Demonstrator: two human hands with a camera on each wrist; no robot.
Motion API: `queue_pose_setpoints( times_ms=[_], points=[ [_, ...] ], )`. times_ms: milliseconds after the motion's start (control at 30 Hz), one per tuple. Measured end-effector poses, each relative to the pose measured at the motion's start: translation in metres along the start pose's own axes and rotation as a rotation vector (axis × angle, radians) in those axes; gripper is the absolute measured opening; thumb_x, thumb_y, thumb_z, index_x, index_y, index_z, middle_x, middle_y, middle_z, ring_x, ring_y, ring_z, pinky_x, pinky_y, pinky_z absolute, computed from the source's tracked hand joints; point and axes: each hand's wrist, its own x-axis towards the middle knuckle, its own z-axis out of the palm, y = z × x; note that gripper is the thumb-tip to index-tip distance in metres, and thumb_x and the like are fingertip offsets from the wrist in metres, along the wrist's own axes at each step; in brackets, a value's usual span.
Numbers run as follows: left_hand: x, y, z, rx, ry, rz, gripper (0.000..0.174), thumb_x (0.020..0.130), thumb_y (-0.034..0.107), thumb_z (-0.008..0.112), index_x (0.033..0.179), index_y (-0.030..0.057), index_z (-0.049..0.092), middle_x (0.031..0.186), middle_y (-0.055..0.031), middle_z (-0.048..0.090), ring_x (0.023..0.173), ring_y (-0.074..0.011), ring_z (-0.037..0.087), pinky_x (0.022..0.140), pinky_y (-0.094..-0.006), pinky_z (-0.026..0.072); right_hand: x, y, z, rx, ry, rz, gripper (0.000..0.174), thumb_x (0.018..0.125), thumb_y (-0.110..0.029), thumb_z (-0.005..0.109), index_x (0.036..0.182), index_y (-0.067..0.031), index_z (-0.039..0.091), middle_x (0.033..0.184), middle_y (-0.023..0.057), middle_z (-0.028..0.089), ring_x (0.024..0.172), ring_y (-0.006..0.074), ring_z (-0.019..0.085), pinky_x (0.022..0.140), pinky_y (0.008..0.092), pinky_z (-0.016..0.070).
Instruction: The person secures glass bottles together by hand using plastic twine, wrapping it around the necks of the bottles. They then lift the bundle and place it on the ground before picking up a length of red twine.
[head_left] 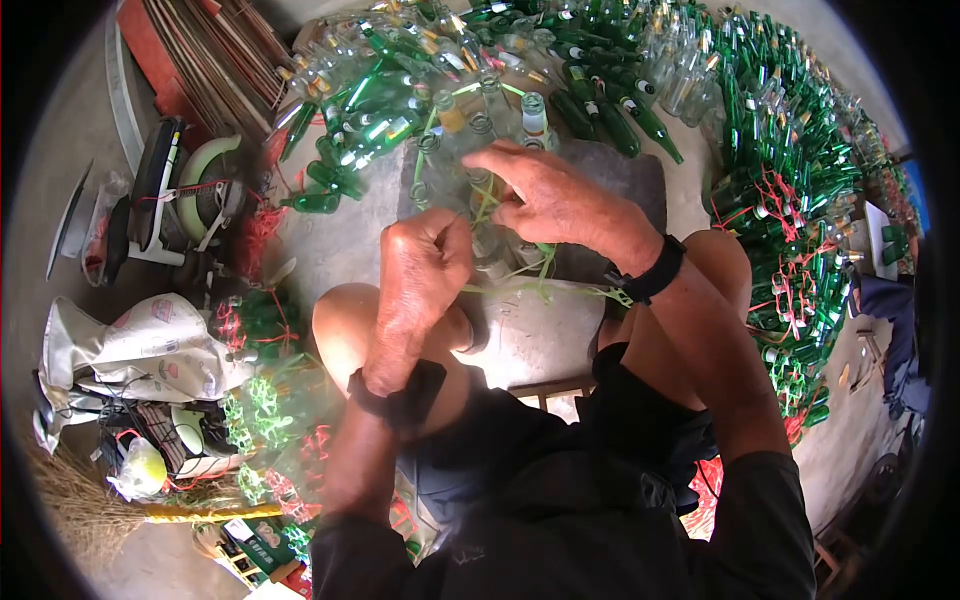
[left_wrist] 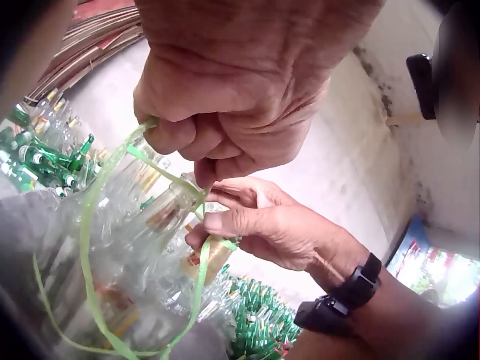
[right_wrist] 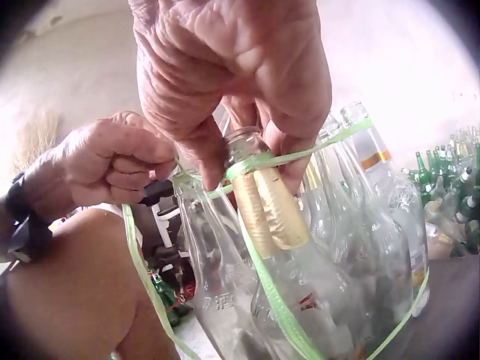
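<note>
Left hand (head_left: 425,265): fingers clenched, pinching the green strap (left_wrist: 86,251) at the bundle's near left side.
Right hand (head_left: 565,200): thumb and fingers bent round the neck of a gold-foiled bottle (right_wrist: 274,217), where the strap crosses; whether they also grip the strap, I cannot tell.
Clear glass bottles (head_left: 533,115): packed together just beyond the person's knees, the strap looped around them.
Dark grey surface (head_left: 635,185): under and right of the bundle.
Green bottles (head_left: 610,125): heaped at the far side.
White sack (head_left: 165,345): on the left.
</note>
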Motion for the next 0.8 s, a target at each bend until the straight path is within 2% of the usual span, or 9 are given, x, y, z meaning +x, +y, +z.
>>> queue_pose_setpoints(
  times_ms=[67, 367, 433, 500, 567, 800],
  points=[
    [0.005, -0.002, -0.004, 0.029, -0.025, 0.013, 0.01, 0.086, -0.002, 0.062, 0.076, -0.0039, 0.06, 0.062, -0.018, 0.055, 0.054, -0.0165, 0.048, 0.055, -0.0361, 0.0476, 0.0, -0.003, 0.0, 0.08, -0.013, 0.068, 0.062, 0.08, 0.008, 0.072, 0.139, 0.0005, 0.056, 0.121, 0.0162, 0.061, 0.089, 0.0267, 0.069, 0.075, 0.0378, 0.056],
    [0.032, -0.01, -0.012, -0.003, -0.088, 0.139, 0.005, 0.082, -0.002, 0.064, 0.078, -0.0034, 0.064, 0.064, -0.0194, 0.056, 0.054, -0.0221, 0.051, 0.056, -0.0383, 0.0484, 0.001, -0.001, 0.0, 0.109, -0.034, 0.101, 0.059, 0.081, 0.007, 0.073, 0.137, -0.0012, 0.057, 0.123, 0.0148, 0.061, 0.086, 0.0251, 0.069, 0.075, 0.0363, 0.0565],
    [0.036, -0.012, -0.015, 0.049, -0.146, 0.188, 0.009, 0.09, 0.0, 0.069, 0.081, -0.0034, 0.068, 0.062, -0.0002, 0.054, 0.063, -0.0036, 0.046, 0.055, -0.0266, 0.0421, 0.001, -0.001, -0.001, 0.121, -0.037, 0.096, 0.059, 0.081, 0.006, 0.073, 0.137, -0.0013, 0.057, 0.123, 0.0148, 0.061, 0.087, 0.0249, 0.069, 0.075, 0.0364, 0.0566],
    [0.042, -0.011, -0.016, 0.059, -0.163, 0.199, 0.008, 0.09, 0.0, 0.069, 0.082, -0.0033, 0.069, 0.063, -0.0001, 0.055, 0.064, -0.0036, 0.047, 0.055, -0.027, 0.0427, 0.002, -0.003, -0.002, 0.131, -0.044, 0.086, 0.059, 0.081, 0.006, 0.073, 0.137, -0.0014, 0.057, 0.122, 0.0148, 0.061, 0.087, 0.0248, 0.069, 0.075, 0.0364, 0.0568],
    [0.051, -0.01, -0.017, 0.072, -0.178, 0.213, 0.008, 0.09, 0.0, 0.069, 0.083, -0.0031, 0.07, 0.064, -0.0001, 0.056, 0.064, -0.0037, 0.048, 0.056, -0.0275, 0.0432, 0.003, -0.005, -0.004, 0.11, -0.087, 0.159, 0.059, 0.081, 0.006, 0.073, 0.138, -0.0015, 0.056, 0.123, 0.0152, 0.061, 0.088, 0.025, 0.069, 0.076, 0.0364, 0.0573],
    [0.069, -0.024, -0.017, 0.017, -0.361, 0.054, 0.011, 0.09, 0.007, 0.073, 0.091, -0.004, 0.076, 0.068, 0.0011, 0.064, 0.065, -0.0053, 0.052, 0.057, -0.0287, 0.0445, 0.0, -0.007, -0.003, 0.113, -0.075, 0.177, 0.06, 0.082, 0.006, 0.07, 0.139, -0.0015, 0.056, 0.125, 0.0159, 0.061, 0.089, 0.0254, 0.07, 0.077, 0.0359, 0.058]
  ],
)
